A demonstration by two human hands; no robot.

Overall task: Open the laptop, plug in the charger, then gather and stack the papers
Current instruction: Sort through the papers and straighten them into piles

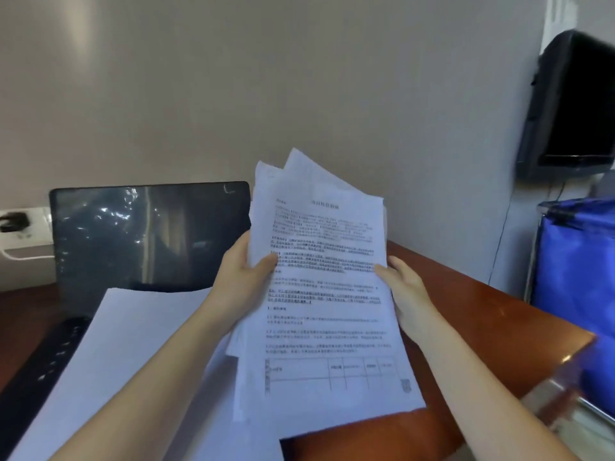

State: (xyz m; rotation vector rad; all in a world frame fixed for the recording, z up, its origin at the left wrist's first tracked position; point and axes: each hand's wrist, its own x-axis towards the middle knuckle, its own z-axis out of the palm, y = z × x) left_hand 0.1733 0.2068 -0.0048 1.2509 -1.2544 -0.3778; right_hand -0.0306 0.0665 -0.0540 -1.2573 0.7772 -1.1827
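Note:
A loose sheaf of printed papers [326, 287] is held up above the desk, its sheets fanned unevenly at the top. My left hand [241, 277] grips the sheaf's left edge, thumb on the front page. My right hand [404, 287] grips its right edge. The open laptop [149, 234] stands at the left with a dark screen, its keyboard [43, 361] partly covered by a blank white sheet [133, 354]. A black charger plug [13, 221] sits in a white wall socket at far left.
The reddish-brown wooden desk [482, 327] extends to the right, its corner near a blue fabric bag [579, 277]. A dark monitor [572, 104] hangs on the wall at upper right, a thin cable dropping below it. A plain wall rises behind the desk.

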